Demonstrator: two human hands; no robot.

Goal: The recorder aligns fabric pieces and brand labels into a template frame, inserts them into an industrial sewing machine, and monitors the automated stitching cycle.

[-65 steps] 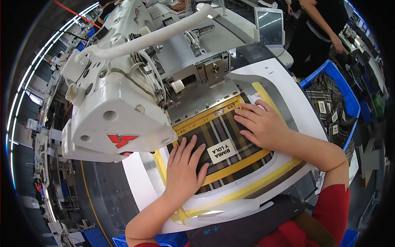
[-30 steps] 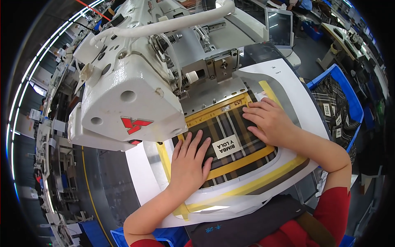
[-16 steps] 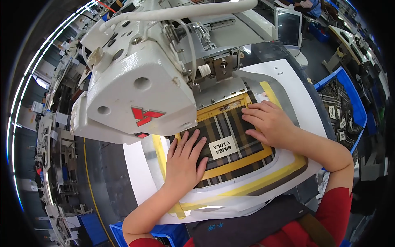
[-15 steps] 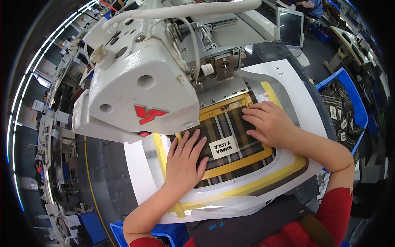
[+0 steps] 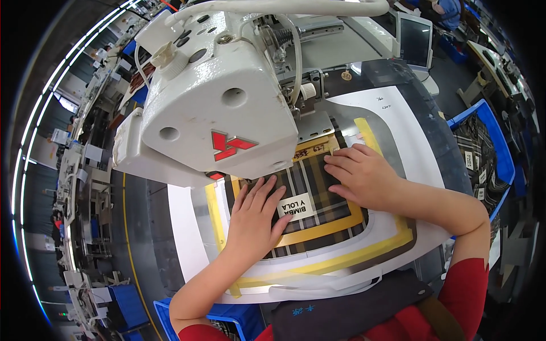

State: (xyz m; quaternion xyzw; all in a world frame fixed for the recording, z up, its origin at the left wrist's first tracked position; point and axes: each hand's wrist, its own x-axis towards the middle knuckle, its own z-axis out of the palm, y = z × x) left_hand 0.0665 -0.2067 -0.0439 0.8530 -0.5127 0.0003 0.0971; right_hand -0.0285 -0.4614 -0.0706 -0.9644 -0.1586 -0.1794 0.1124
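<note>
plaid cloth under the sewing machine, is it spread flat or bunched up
Spread flat: the plaid cloth lies smooth inside the yellow frame, with the left hand and right hand pressed flat on it.

White rectangular label [image 5: 297, 207] on the plaid fabric [image 5: 318, 190] between both hands; grey monitor screen [image 5: 416, 41] upper right, dark.

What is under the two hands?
Both hands, left hand and right hand, press flat on dark plaid fabric inside a yellow frame. A white label lies between them. The fabric under the palms is hidden.
</note>
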